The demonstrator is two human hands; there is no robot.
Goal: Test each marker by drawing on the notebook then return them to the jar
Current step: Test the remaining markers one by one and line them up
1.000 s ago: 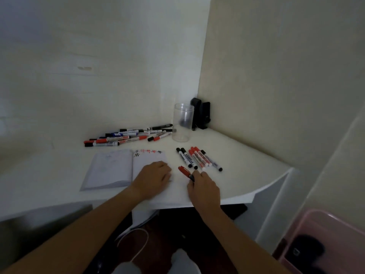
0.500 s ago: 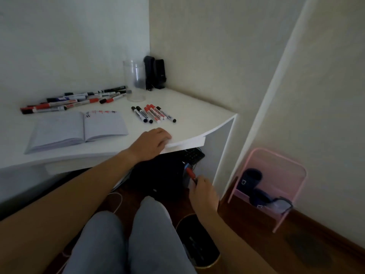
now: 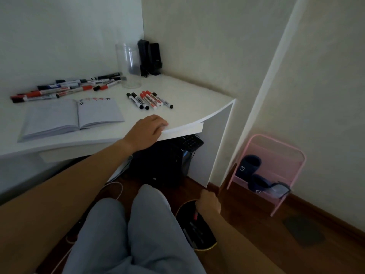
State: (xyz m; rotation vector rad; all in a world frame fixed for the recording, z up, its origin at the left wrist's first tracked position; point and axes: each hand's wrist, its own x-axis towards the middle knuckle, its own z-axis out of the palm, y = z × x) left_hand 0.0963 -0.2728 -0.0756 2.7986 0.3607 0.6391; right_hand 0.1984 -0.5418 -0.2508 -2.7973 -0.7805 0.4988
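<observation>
White corner desk (image 3: 189,99), curved front edge. On top: open notebook (image 3: 73,117) with red and black scribbles along the top of its right page, messy pile of markers (image 3: 65,89) along the back, tidy row of five markers (image 3: 150,100) just right of the notebook, clear empty jar (image 3: 128,66) behind those, black stapler-ish thing (image 3: 150,57) in the corner.

No words or numbers could be read anywhere. The notebook (image 3: 96,113) had a row of small red and black hash-like marks drawn along the top of its right page. The markers (image 3: 150,100) had labels on their white sides, but the print was too small and blurry to make out.
</observation>
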